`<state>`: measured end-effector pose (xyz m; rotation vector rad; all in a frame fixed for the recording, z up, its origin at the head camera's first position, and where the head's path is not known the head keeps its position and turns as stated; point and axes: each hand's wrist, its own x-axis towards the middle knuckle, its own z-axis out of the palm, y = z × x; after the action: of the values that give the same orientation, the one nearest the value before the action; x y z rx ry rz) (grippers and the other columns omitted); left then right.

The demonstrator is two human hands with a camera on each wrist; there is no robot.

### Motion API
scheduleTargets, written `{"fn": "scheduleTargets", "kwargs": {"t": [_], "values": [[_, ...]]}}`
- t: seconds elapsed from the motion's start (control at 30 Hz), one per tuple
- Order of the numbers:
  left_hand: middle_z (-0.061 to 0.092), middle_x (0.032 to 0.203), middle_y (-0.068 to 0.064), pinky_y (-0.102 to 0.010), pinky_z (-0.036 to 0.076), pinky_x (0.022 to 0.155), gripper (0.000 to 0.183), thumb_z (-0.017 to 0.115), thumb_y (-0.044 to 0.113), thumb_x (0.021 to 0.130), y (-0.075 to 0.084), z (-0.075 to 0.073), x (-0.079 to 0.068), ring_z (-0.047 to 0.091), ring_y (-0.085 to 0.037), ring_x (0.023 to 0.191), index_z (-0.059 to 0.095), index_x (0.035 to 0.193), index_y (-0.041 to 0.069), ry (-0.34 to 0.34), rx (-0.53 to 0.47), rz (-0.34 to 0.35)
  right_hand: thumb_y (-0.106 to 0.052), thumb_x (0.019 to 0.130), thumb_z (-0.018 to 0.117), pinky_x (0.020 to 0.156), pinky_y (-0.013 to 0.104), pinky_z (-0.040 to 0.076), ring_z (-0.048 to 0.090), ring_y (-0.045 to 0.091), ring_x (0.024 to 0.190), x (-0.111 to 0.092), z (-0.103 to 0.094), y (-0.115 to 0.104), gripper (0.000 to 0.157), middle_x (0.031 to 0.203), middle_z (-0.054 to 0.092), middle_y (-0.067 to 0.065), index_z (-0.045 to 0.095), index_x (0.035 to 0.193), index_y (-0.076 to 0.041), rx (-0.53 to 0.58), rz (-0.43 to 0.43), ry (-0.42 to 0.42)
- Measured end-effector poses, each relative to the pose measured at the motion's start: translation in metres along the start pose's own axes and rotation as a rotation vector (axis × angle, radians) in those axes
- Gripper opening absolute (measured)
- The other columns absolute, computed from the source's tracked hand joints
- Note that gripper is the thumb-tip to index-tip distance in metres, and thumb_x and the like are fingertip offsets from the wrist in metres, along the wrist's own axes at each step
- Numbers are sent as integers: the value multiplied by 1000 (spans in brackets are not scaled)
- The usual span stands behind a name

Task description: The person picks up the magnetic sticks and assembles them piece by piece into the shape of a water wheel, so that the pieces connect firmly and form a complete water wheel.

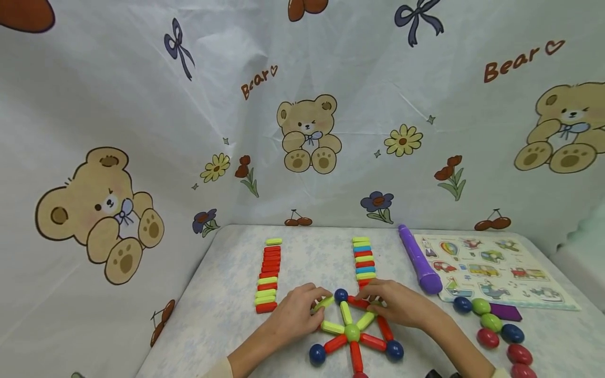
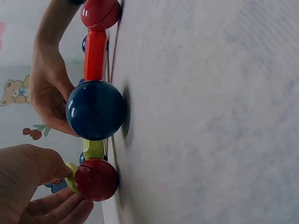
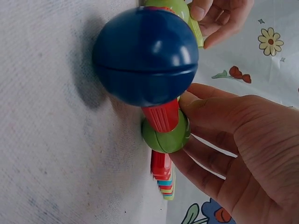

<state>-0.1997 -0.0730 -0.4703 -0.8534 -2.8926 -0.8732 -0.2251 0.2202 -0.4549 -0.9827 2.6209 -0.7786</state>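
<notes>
A wheel of plastic rods and balls lies on the table, with red and yellow-green spokes round a green centre ball (image 1: 352,332). My left hand (image 1: 296,310) pinches a yellow-green rod (image 1: 323,303) beside the top blue ball (image 1: 341,295). In the left wrist view a red ball (image 2: 96,179) sits at that rod's near end. On the wheel's upper right, my right hand (image 1: 406,304) grips a green ball (image 3: 166,135), mostly hidden in the head view. A red rim rod (image 1: 385,328) runs from there down to a blue ball (image 1: 394,350).
Two columns of short rods, one at left (image 1: 268,275) and one at back centre (image 1: 363,257), lie behind the wheel. A purple microphone-shaped toy (image 1: 418,260) rests by a picture board (image 1: 491,268). Loose egg-shaped balls (image 1: 488,338) and a purple piece (image 1: 506,312) lie at right.
</notes>
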Motion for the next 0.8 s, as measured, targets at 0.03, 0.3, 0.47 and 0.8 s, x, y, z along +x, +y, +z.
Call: {"fn": "scheduleTargets", "kwargs": {"t": [0.03,0.3,0.47,0.8], "values": [[65,92,10,-16,52,67,29,76,12,97,0,0,0,60,-2,78,78,125,18,3,-5,-4,-12,98,79,95,44,61,70,18,109,0,0,0,27,118,75,-7,79,122,-24,-2,-1,0],[65,94,9,-16,52,66,26,74,11,97,-3,8,1,58,1,75,78,122,15,22,-63,-28,-12,99,79,94,41,62,69,14,106,1,0,1,25,116,74,-9,80,121,-24,-1,-2,-6],[67,97,7,-16,52,66,23,76,11,96,-2,11,0,58,3,76,79,119,15,37,-67,-37,-12,98,79,94,39,62,70,14,108,1,2,1,26,116,75,-11,80,121,-24,-7,-4,-5],[69,95,6,-17,54,65,17,77,9,97,-2,16,4,61,2,77,79,114,11,26,-110,-76,-13,98,79,94,42,62,70,15,107,2,0,2,23,116,75,-9,80,119,-23,-22,-14,-2]]}}
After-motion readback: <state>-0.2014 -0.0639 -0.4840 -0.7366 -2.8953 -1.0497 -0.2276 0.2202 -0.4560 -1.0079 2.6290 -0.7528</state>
